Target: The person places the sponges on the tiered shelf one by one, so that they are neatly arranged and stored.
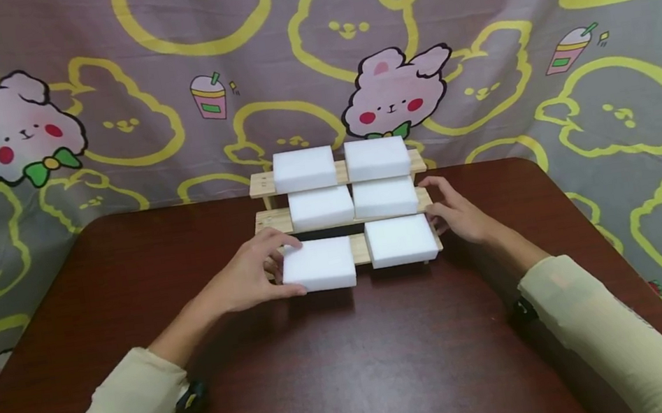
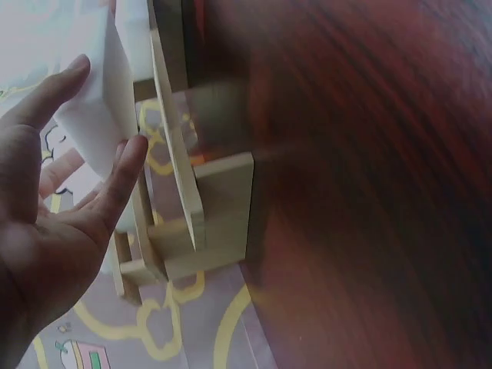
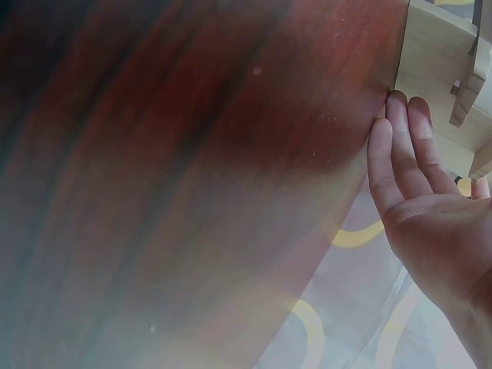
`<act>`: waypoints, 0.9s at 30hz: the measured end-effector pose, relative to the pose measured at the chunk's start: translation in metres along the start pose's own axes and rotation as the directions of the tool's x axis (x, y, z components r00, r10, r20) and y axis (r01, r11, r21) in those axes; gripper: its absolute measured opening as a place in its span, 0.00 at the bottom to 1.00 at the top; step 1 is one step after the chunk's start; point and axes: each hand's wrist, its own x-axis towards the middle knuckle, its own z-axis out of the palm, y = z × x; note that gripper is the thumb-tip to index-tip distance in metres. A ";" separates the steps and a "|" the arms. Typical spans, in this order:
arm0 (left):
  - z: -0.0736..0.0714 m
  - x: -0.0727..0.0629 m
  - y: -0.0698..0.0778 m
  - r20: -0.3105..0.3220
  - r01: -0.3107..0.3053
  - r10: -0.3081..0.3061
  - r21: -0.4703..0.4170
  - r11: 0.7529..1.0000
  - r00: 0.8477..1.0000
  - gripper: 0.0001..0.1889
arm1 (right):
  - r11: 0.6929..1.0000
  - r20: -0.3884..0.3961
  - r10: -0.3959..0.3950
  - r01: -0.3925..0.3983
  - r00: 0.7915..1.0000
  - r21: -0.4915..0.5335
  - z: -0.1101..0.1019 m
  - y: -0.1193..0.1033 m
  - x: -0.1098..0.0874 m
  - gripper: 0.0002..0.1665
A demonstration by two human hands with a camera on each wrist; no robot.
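Note:
My left hand (image 1: pixel 251 270) pinches a white foam block (image 1: pixel 318 263) by its left end, between thumb and fingers. In the left wrist view this block (image 2: pixel 96 92) is tilted and looks lifted off the lowest step of a three-step wooden stand (image 1: pixel 360 249). Another white foam block (image 1: pixel 401 240) lies on the right of that step. At the stand's right end, my right hand (image 1: pixel 455 213) rests with its fingers extended. The right wrist view shows its fingertips against the wooden side panel (image 3: pixel 434 69); part of the thumb is cut off.
Two foam blocks lie side by side on the middle step, one at left (image 1: pixel 321 208) and one at right (image 1: pixel 385 197). The top step (image 1: pixel 261 184) bears two more. The stand is on a dark brown table (image 1: pixel 352 359), before a patterned curtain (image 1: pixel 284 51).

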 end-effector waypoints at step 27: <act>0.030 0.011 0.008 -0.157 0.108 -0.071 0.238 0.965 0.985 0.34 | 1.000 -0.003 -0.005 0.005 1.000 -0.009 0.000 0.002 0.001 0.29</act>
